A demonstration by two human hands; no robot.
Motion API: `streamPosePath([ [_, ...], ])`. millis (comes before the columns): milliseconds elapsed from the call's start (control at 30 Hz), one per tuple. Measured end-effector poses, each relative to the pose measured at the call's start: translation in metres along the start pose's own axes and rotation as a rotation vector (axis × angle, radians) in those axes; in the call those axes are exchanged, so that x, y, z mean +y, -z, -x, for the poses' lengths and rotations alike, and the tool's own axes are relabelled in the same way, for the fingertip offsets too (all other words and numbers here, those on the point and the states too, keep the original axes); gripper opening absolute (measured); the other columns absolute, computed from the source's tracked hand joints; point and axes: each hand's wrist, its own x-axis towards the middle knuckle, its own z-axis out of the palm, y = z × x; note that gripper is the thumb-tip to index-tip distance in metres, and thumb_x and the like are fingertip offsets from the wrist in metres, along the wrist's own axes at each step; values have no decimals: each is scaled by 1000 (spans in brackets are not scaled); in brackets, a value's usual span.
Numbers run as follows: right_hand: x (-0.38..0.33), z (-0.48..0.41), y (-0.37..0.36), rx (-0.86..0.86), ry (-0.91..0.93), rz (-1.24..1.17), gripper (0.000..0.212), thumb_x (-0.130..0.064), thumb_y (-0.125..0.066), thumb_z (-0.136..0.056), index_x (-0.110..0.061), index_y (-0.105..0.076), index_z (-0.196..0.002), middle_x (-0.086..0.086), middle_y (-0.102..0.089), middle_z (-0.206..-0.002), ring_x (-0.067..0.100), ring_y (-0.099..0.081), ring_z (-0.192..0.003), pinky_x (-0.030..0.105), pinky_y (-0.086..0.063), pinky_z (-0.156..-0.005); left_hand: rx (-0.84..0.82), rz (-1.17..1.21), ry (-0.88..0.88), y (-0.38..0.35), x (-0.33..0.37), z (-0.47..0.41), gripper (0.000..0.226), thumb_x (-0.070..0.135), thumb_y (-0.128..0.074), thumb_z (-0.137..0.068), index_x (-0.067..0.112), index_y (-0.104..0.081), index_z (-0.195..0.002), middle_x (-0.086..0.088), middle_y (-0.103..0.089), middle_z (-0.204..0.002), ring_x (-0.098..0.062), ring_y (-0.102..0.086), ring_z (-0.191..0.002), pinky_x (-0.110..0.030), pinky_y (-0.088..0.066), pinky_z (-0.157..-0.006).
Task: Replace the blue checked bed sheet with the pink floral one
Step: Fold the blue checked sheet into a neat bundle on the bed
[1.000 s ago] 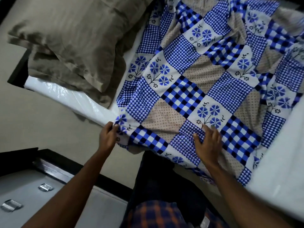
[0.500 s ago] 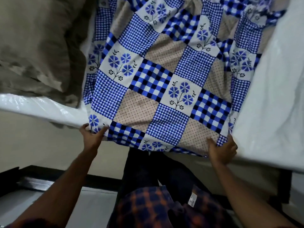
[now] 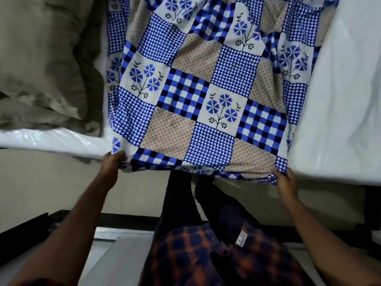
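Your right hand (image 3: 285, 182) is now at the near right corner of the blue checked sheet (image 3: 206, 100); a second ago it lay flat on the cloth further in. Its grip is clenched on the hem, fingers curled over the fold. Your left hand (image 3: 112, 164) holds the near left corner as before, pinching the cloth at the mattress edge. Both grips are therefore grasping the sheet, spread wide along its near edge.

The sheet lies as a narrowed band down the middle of the bed, with its near hem drawn just over the edge toward your legs. Bare white mattress (image 3: 340, 89) shows on the right, and in a strip on the left beside the grey-brown pillows (image 3: 41, 58). The sheet looks free of the bed's sides, so you seem set to pull it off. The pink floral sheet is not in view, so laying it is yet to come.
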Motion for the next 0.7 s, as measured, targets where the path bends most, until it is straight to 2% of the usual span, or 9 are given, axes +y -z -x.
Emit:
streamPosePath([
  [67,-3,10,-1,-6,-44,-98,27,-17,-63,-97,3,-63,-115,20,-67,-108,25,-62,-90,40,-47,-84,-133,104,69,0,5,9,17,2,-49,-69,10,-62,-77,-4,-64,-71,-15,-63,-62,-27,-52,-61],
  [133,-8,19,-2,-43,-106,-189,29,-23,-72,-91,-5,-66,-113,12,-71,-103,24,-67,-86,40,-53,-80,-225,98,158,3,6,15,30,5,-53,-71,2,-66,-99,-10,-72,-88,-23,-69,-80,-32,-57,-72],
  [233,-9,34,-5,-250,-248,-319,48,-22,-85,-68,-9,-69,-112,7,-76,-102,25,-73,-88,41,-60,-79,-276,53,227,4,3,20,21,7,-55,-88,2,-67,-104,-12,-76,-93,-28,-69,-88,-35,-59,-72],
  [300,-4,40,-4,-354,-261,-152,42,-5,-83,-74,-5,-65,-112,9,-73,-105,26,-70,-88,44,-56,-88,-305,-36,242,0,1,23,20,13,-60,-93,8,-69,-110,-10,-77,-101,-25,-72,-91,-35,-61,-69],
  [400,11,42,-2,-467,-186,171,45,0,-84,-76,-13,-62,-112,3,-68,-106,20,-64,-93,41,-50,-91,-238,-466,133,-10,-6,16,38,23,-77,-84,9,-67,-118,-13,-73,-114,-29,-71,-100,-42,-58,-86],
  [500,22,41,-3,-311,-185,192,21,-1,-76,-84,2,-67,-103,13,-66,-99,20,-65,-82,38,-48,-83,-1,-922,-115,-31,-18,15,45,21,-75,-85,2,-62,-124,-24,-66,-120,-39,-63,-112,-47,-51,-94],
  [600,17,44,-9,-156,-207,14,3,-1,-67,-91,-4,-67,-90,12,-66,-92,1,-64,-54,30,-53,-67,-22,-983,-246,-65,-28,27,66,23,-76,-84,-4,-44,-136,-29,-51,-130,-44,-54,-120,-49,-45,-96],
  [667,11,47,-13,-83,-184,-69,8,-5,-64,-94,-6,-67,-101,9,-66,-94,2,-66,-63,18,-53,-58,-19,-1003,-269,-85,-35,35,76,28,-76,-84,-4,-34,-138,-26,-43,-132,-47,-50,-121,-52,-44,-96],
  [700,8,49,-14,-79,-164,-78,9,-10,-65,-95,-7,-68,-102,9,-68,-95,11,-69,-76,23,-55,-61,-4,-1003,-266,-91,-37,38,74,31,-75,-84,-2,-34,-136,-25,-42,-131,-47,-50,-120,-52,-45,-94],
])
